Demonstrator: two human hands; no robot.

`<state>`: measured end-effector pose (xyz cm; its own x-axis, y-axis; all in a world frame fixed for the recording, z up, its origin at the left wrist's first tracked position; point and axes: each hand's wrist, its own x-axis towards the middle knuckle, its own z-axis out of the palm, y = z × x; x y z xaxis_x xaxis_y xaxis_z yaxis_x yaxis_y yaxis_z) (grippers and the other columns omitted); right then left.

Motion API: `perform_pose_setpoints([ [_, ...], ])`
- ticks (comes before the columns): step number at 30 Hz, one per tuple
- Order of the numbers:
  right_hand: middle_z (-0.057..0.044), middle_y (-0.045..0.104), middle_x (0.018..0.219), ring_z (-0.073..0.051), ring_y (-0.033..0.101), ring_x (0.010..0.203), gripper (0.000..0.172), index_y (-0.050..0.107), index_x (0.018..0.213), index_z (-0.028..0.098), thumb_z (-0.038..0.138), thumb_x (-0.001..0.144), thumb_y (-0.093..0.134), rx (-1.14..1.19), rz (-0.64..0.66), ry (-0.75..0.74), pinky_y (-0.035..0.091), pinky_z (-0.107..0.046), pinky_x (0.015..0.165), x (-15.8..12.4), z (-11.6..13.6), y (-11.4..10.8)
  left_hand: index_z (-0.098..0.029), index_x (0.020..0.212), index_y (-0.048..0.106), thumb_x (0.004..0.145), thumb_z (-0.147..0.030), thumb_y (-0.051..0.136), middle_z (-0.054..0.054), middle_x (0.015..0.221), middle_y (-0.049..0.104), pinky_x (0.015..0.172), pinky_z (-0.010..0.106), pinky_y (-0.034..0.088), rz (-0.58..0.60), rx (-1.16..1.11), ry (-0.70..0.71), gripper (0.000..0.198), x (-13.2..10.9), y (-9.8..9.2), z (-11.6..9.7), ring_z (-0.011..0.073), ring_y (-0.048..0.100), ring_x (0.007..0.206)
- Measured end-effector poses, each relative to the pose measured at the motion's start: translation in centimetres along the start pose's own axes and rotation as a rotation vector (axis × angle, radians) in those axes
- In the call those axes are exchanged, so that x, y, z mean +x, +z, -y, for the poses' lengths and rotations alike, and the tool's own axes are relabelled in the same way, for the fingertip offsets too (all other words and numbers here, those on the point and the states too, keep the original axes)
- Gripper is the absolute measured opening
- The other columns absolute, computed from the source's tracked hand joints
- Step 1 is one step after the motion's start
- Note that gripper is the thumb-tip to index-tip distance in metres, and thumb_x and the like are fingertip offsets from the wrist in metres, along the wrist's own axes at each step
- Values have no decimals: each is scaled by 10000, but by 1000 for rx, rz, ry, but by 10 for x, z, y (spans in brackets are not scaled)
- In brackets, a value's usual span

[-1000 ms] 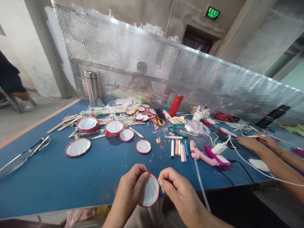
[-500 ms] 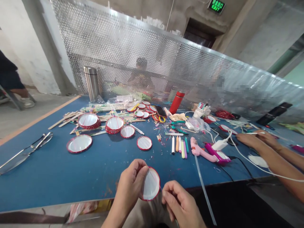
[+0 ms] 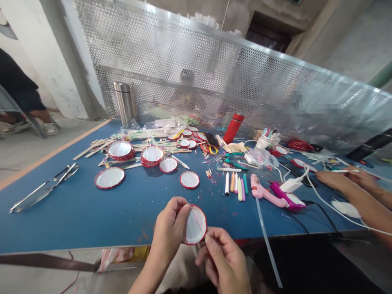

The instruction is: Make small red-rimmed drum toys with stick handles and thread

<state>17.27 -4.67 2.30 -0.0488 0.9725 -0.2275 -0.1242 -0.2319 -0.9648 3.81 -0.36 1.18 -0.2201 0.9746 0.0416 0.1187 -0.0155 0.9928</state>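
Note:
My left hand [image 3: 171, 224] grips the left edge of a round white disc with a red rim [image 3: 196, 223], thumb on its face, just past the table's near edge. Thin lines like threads run across the disc's face. My right hand [image 3: 222, 257] is closed in a pinch by the disc's lower right rim; a thread seemed to run to these fingers earlier, but what they hold now is too fine to make out. Beyond my hands lies another red-rimmed disc [image 3: 189, 179], flat on the blue table [image 3: 92, 220].
Red-rimmed disc stacks [image 3: 152, 155] and wooden sticks [image 3: 94, 148] lie farther back. To the right are markers [image 3: 239, 188], a pink glue gun [image 3: 263, 194] with a long glue stick, and white cables. Glasses [image 3: 45, 190] lie left. A co-worker's arms [image 3: 364, 192] reach in at right.
My right hand has come closer to the disc's lower right rim. The disc has risen slightly in my left hand. The whole view has shifted a little.

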Motion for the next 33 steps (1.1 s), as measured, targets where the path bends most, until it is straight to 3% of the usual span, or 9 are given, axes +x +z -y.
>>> perform_pose_setpoints([
  [5,-85,693,610,-15,358,265,422,609,804,130,537,727,693,55,-55,34,211,-115,266,-2,0,2,-199,818,563,847,-394,505,-57,587,519,431,164,333,-58,-8,2,206,-1,0,-3,91,431,479],
  [8,-164,709,1001,-119,620,464,399,627,752,145,518,671,745,138,-142,-2,388,-151,300,-6,-1,1,-194,805,572,836,-395,520,-47,604,537,444,166,347,-95,-10,12,210,-1,-1,-6,96,445,497],
  [10,-160,653,1155,-191,695,651,376,634,728,157,505,658,757,152,-191,-48,461,-179,355,-8,-2,-5,-195,809,565,840,-405,515,-50,606,532,450,168,353,-100,-34,10,218,0,-2,-7,92,437,490],
  [13,-121,682,1047,-122,636,524,292,658,743,173,461,747,698,-5,-198,-147,462,-186,379,-14,0,-22,-199,824,561,855,-413,496,-56,612,519,465,170,361,-78,-38,16,225,1,-2,-6,91,433,497],
  [15,-81,687,930,-80,561,453,239,668,737,185,405,821,632,-213,-155,-306,469,-191,419,-15,6,-34,-199,825,582,852,-397,506,-44,641,554,496,173,380,-41,6,50,213,1,-3,-5,100,471,542],
  [19,-54,652,846,-153,626,739,122,660,835,213,229,880,549,-654,-69,-774,510,-216,628,-5,18,-35,-202,841,639,843,-353,518,-11,747,664,585,188,436,36,77,142,192,0,-5,-6,125,572,651],
  [22,-62,626,862,-170,602,812,134,644,903,203,146,881,525,-880,-132,-1012,503,-274,709,13,21,-18,-209,862,660,855,-322,491,4,805,706,658,203,471,60,96,202,204,-1,-7,-9,140,627,719],
  [28,-119,606,1141,-249,542,1071,110,623,892,197,134,874,534,-1000,-246,-1108,446,-439,880,37,15,9,-215,1032,603,898,-350,415,17,828,724,645,227,500,3,133,190,268,-5,-7,-9,153,666,709],
  [33,-108,640,1089,-223,574,1017,127,584,816,202,104,863,518,-891,-247,-1105,463,-401,840,42,16,13,-229,969,576,882,-338,431,12,838,717,622,215,504,5,193,192,201,-5,-6,-5,156,679,724],
])
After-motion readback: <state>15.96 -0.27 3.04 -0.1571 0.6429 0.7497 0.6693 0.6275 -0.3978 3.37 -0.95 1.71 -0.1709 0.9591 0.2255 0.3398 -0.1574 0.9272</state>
